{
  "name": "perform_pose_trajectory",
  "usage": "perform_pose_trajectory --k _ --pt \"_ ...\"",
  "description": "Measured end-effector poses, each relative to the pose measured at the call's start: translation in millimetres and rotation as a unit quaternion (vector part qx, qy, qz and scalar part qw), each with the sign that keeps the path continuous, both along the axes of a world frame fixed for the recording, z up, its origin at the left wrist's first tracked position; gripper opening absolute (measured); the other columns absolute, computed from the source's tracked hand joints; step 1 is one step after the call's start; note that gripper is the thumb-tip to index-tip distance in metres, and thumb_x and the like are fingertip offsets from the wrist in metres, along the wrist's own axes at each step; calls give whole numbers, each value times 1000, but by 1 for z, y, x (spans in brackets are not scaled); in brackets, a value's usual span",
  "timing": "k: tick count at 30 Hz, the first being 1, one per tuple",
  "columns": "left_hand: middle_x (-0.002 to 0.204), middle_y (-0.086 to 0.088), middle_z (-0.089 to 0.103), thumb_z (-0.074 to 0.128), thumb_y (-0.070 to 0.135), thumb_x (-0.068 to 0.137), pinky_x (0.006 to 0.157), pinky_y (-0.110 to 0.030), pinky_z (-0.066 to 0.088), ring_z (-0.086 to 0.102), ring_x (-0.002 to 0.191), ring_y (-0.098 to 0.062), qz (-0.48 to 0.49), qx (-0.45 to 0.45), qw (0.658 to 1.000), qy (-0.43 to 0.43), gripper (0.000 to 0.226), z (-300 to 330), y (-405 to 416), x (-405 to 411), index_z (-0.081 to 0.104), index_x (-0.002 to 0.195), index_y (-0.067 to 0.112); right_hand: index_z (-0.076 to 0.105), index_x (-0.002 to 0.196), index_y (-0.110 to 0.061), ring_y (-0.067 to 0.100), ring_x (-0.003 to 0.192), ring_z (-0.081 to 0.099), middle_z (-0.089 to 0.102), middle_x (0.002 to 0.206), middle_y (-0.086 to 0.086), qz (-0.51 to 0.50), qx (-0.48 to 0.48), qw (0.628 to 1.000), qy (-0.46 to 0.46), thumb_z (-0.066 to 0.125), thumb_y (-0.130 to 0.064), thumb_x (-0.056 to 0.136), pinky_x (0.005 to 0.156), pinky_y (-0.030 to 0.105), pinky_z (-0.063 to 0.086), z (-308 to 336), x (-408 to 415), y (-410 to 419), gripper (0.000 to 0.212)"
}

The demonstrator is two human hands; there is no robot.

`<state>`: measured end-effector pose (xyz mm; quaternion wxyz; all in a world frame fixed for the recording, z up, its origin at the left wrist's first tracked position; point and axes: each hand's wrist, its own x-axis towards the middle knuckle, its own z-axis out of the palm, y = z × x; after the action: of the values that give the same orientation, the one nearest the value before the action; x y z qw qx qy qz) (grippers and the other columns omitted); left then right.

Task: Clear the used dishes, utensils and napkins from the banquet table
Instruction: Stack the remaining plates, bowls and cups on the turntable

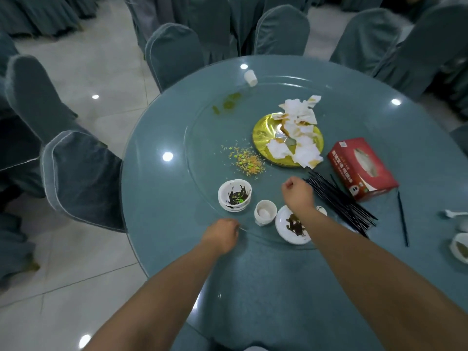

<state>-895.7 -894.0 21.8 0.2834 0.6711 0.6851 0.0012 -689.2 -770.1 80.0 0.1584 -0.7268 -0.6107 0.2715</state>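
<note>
The round counter [162, 188], under a teal cloth and glass, curves from 6 o'clock toward 10 o'clock, its rim just beside a covered chair [81, 178]; pale tiled floor [76, 287] lies open at 8 o'clock. Both forearms reach in from the bottom. The left hand [222, 234] is clenched at the near edge of the glass turntable [202, 138]; whether it grips that edge cannot be told. The right hand [297, 192] is curled above the turntable, holding nothing visible.

Directly ahead, under the right wrist, sits a white plate [283, 224] smeared with dark sauce, touching a small white cup [264, 212]. At 11 o'clock is a stack of white bowls [234, 196] with dark residue. At 1 o'clock black chopsticks [339, 201] lie fanned in a heap, one stray chopstick [402, 219] apart to the right, near a red tissue box [362, 168]. Farther in, scattered food crumbs [245, 160] lie beside a gold disc [263, 138] heaped with crumpled stained napkins [298, 130]. A green smear [228, 105] and a tipped paper cup [250, 77] lie near 12 o'clock. More covered chairs [281, 34] ring the far rim. At 3 o'clock, a spoon [454, 214] and another bowl [459, 247] sit at the frame edge.
</note>
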Motion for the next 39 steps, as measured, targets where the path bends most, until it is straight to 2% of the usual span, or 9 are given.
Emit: perform_pose_trajectory --k 4,8,12,16,22,25,29,33,39 --pt "115 -4 62 41 26 96 81 -36 49 59 108 -28 -51 30 998 6 24 6 2 26 62 105 19 54 73 -18 26 78 59 63 77 3 -30 -25 999 5 54 -22 89 72 35 50 -5 38 -21 16" --pt "107 -6 63 43 26 96 76 -40 52 59 99 -29 -113 97 989 -9 22 15 3 59 62 101 17 56 74 -15 23 75 56 62 74 2 -73 -44 996 33 60 -23 84 66 29 43 -10 86 -50 14" --pt "102 -4 62 45 24 94 68 -35 47 59 93 -27 -172 132 976 -7 19 21 10 98 62 97 16 59 79 -12 27 79 58 65 81 7 -135 -51 989 39 57 -26 88 69 32 46 -11 137 -78 17" --pt "105 -4 63 44 24 95 78 -38 52 59 97 -27 -232 127 964 -19 23 17 11 146 64 104 16 64 88 -10 29 85 58 67 93 12 -206 -64 976 19 50 -20 93 73 30 44 -19 193 -116 18" --pt "104 -9 65 43 23 96 79 -38 50 60 98 -31 -303 78 949 -31 21 -5 -4 214 62 101 15 67 106 0 37 104 61 67 111 22 -319 -136 938 11 46 -19 97 86 34 47 -46 270 -187 30" --pt "109 -12 66 43 23 98 83 -40 51 63 99 -33 -306 48 951 -22 26 -20 -9 240 59 118 19 69 100 2 36 101 63 68 106 23 -366 -172 914 37 49 -17 95 84 34 48 -62 299 -215 28" --pt "121 -7 61 43 14 96 89 -37 48 60 108 -29 -317 -17 948 4 46 -46 -18 257 45 139 29 56 65 -8 26 83 59 59 77 13 -419 -199 882 82 50 -20 95 80 35 51 -93 316 -240 33" --pt "131 -10 55 41 15 98 100 -42 45 54 118 -30 -319 -45 946 29 48 -69 -28 254 40 143 31 69 104 1 33 98 64 68 105 18 -432 -239 864 102 50 -32 99 82 32 46 -121 320 -245 39" --pt "144 -4 47 42 28 100 109 -34 33 42 132 -24 -318 -14 947 49 43 -87 -39 233 46 142 22 72 82 -3 26 72 64 73 87 16 -491 -211 820 204 57 -33 95 80 40 55 -143 316 -237 36"
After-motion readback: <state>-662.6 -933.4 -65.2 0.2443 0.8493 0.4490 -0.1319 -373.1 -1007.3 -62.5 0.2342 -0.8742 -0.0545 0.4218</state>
